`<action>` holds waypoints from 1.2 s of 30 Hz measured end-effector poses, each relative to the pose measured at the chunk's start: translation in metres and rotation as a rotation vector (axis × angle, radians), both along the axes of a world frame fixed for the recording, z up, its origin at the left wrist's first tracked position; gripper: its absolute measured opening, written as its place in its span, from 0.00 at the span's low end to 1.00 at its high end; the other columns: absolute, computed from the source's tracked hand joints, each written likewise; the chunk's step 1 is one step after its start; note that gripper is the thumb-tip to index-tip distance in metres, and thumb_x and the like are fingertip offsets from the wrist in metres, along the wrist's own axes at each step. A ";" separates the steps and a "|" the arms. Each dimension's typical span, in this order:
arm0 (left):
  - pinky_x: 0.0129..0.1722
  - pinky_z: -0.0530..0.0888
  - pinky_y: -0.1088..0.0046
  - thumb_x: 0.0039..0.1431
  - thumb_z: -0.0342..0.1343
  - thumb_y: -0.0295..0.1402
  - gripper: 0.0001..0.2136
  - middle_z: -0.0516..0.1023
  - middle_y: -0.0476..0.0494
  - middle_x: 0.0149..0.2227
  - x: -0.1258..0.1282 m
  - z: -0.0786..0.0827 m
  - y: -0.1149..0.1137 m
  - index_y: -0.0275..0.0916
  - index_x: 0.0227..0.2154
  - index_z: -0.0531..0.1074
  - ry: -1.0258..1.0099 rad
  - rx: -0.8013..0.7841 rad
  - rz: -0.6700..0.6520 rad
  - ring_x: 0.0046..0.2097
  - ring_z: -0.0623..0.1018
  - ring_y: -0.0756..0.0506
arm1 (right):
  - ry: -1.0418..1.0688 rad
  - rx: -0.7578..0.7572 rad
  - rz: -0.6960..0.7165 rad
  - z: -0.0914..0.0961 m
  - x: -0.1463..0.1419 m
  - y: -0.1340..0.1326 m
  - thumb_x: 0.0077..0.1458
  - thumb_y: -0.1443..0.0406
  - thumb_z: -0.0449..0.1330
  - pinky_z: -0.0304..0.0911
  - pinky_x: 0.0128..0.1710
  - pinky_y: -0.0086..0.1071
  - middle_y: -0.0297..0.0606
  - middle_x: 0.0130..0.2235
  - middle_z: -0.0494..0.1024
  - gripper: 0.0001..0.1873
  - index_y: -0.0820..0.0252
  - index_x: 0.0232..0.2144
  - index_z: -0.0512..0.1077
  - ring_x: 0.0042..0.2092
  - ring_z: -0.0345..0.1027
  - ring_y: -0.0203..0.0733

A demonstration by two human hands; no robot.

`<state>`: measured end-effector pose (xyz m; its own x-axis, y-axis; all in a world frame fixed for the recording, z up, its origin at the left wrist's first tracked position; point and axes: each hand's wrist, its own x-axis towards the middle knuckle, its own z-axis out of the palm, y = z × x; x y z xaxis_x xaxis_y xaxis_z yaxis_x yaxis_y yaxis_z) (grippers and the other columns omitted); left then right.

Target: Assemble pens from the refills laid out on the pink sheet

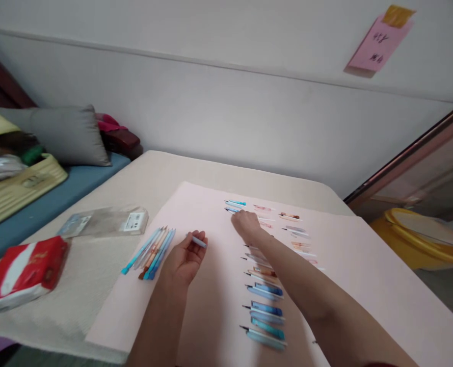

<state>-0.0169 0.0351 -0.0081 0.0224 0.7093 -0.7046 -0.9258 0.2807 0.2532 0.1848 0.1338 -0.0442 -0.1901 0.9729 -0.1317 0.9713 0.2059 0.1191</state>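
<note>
My left hand (185, 258) is closed on a small light-blue pen cap (198, 241) pinched at its fingertips, above a pale pink sheet (211, 295). Just left of it lies a bundle of several blue and orange pens (152, 251). My right hand (245, 223) reaches far across the sheet, fingers curled at the top of a column of pen parts (266, 306), touching a blue piece (234, 204); what it holds is hidden. A second column of parts (298, 237) lies further right.
A clear plastic packet (106, 221) and a red tissue pack (22, 272) lie on the table's left part. A bed with a grey pillow (68, 135) stands at the left. A yellow tub (421, 237) sits at the right, a pink note (379, 43) on the wall.
</note>
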 end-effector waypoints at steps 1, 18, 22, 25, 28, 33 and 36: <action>0.29 0.79 0.68 0.58 0.50 0.22 0.05 0.75 0.39 0.32 -0.001 0.001 0.000 0.33 0.36 0.69 -0.004 -0.002 0.005 0.31 0.79 0.47 | 0.015 0.012 -0.007 0.003 -0.001 -0.001 0.37 0.76 0.62 0.59 0.42 0.38 0.55 0.42 0.74 0.22 0.70 0.39 0.71 0.45 0.69 0.53; 0.28 0.80 0.71 0.59 0.47 0.20 0.08 0.73 0.37 0.37 0.002 0.009 -0.005 0.30 0.41 0.65 -0.197 -0.021 0.033 0.35 0.79 0.46 | 0.967 0.368 0.180 0.082 -0.010 -0.166 0.56 0.68 0.51 0.56 0.28 0.29 0.34 0.27 0.66 0.07 0.56 0.30 0.69 0.29 0.61 0.36; 0.29 0.80 0.71 0.58 0.47 0.19 0.08 0.73 0.36 0.37 0.004 0.010 -0.008 0.29 0.41 0.65 -0.206 -0.020 0.039 0.35 0.79 0.45 | 0.942 0.380 0.181 0.086 -0.012 -0.175 0.57 0.69 0.51 0.55 0.27 0.29 0.33 0.26 0.64 0.08 0.56 0.31 0.69 0.29 0.59 0.35; 0.29 0.80 0.72 0.58 0.48 0.19 0.08 0.73 0.36 0.36 0.005 0.009 -0.008 0.28 0.40 0.65 -0.212 -0.013 0.032 0.35 0.79 0.45 | 0.924 0.375 0.182 0.086 -0.012 -0.177 0.57 0.69 0.50 0.55 0.27 0.29 0.33 0.26 0.63 0.08 0.56 0.31 0.70 0.28 0.59 0.35; 0.28 0.80 0.71 0.58 0.48 0.19 0.07 0.74 0.36 0.35 0.006 0.008 -0.008 0.27 0.40 0.65 -0.221 0.001 0.022 0.34 0.79 0.45 | 0.918 0.373 0.187 0.083 -0.012 -0.177 0.57 0.69 0.50 0.54 0.27 0.28 0.33 0.26 0.64 0.09 0.57 0.31 0.70 0.28 0.59 0.34; 0.28 0.80 0.71 0.58 0.48 0.19 0.06 0.74 0.36 0.34 0.005 0.005 -0.008 0.27 0.39 0.65 -0.203 0.016 0.019 0.33 0.79 0.45 | 0.918 0.355 0.195 0.080 -0.013 -0.177 0.58 0.70 0.50 0.54 0.28 0.28 0.33 0.26 0.64 0.09 0.58 0.32 0.70 0.28 0.59 0.34; 0.28 0.80 0.71 0.58 0.48 0.19 0.06 0.73 0.36 0.34 0.005 0.006 -0.008 0.27 0.38 0.65 -0.185 0.022 0.016 0.33 0.79 0.45 | 0.917 0.356 0.188 0.080 -0.013 -0.176 0.58 0.69 0.50 0.54 0.28 0.28 0.33 0.26 0.64 0.08 0.58 0.31 0.70 0.28 0.59 0.34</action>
